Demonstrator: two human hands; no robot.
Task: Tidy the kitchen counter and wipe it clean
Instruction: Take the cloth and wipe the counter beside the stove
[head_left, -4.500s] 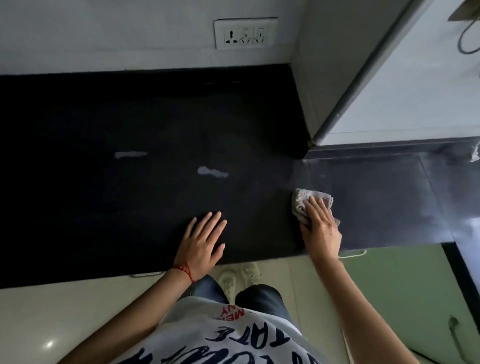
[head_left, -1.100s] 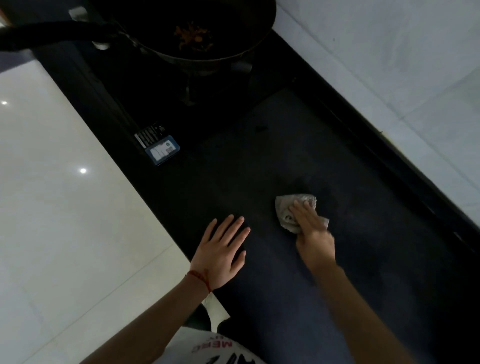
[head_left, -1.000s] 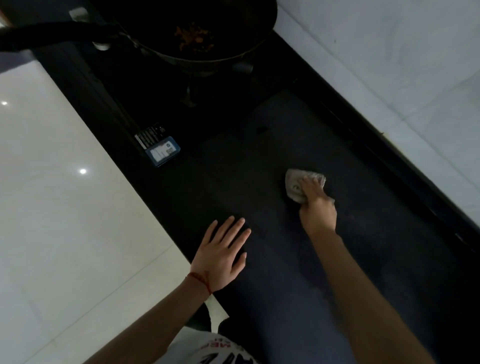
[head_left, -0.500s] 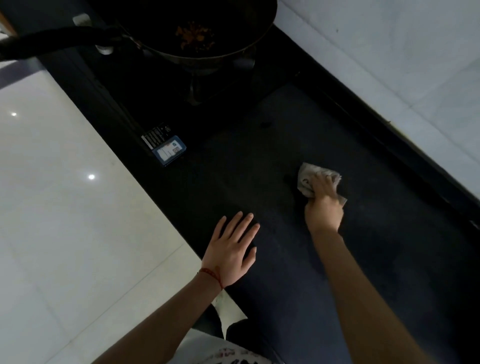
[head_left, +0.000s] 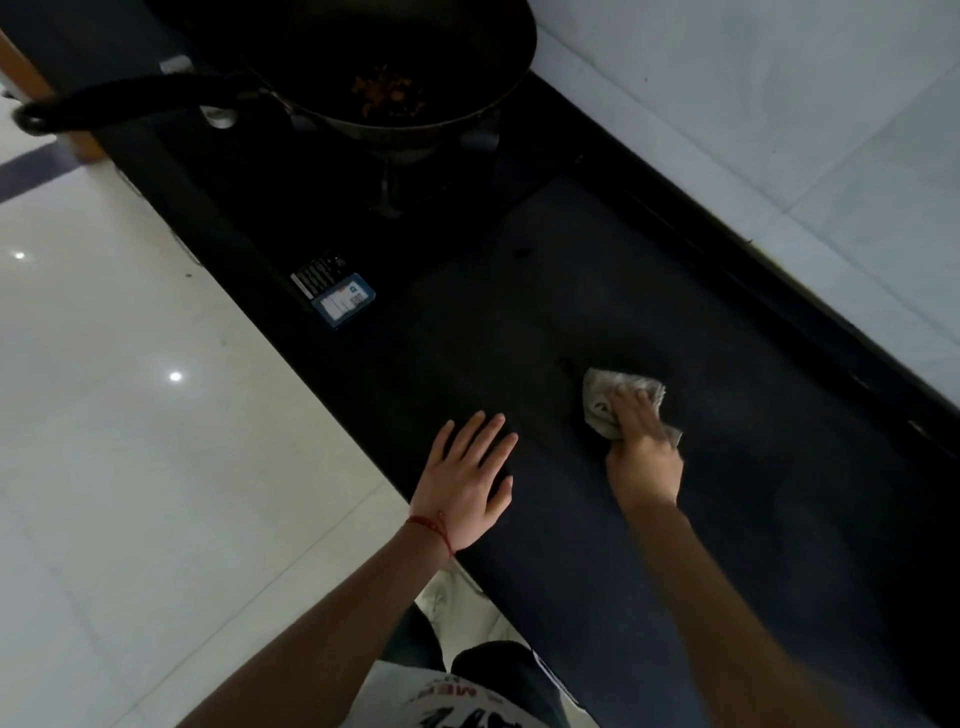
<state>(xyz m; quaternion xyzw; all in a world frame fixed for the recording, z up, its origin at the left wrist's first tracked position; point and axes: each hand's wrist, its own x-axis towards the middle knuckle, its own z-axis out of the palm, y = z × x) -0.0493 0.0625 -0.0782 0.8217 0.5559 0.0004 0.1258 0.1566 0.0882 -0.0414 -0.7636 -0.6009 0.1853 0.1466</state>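
The counter (head_left: 597, 545), dark and long, runs from lower right toward the upper left of the frame, and the right hand (head_left: 641, 447) at centre right presses a crumpled grey cloth (head_left: 605, 397) onto it, fingers laid over the rag and bunching it underneath. The left hand (head_left: 467, 483) lies flat with fingers spread, holding nothing, near the counter's front edge at centre. Beyond, at upper left, a black wok (head_left: 374, 62) with food scraps sits on the stove (head_left: 322, 197). To wipe well, I'd keep the cloth flat, press evenly, overlap strokes, and work steadily toward the stove edge.
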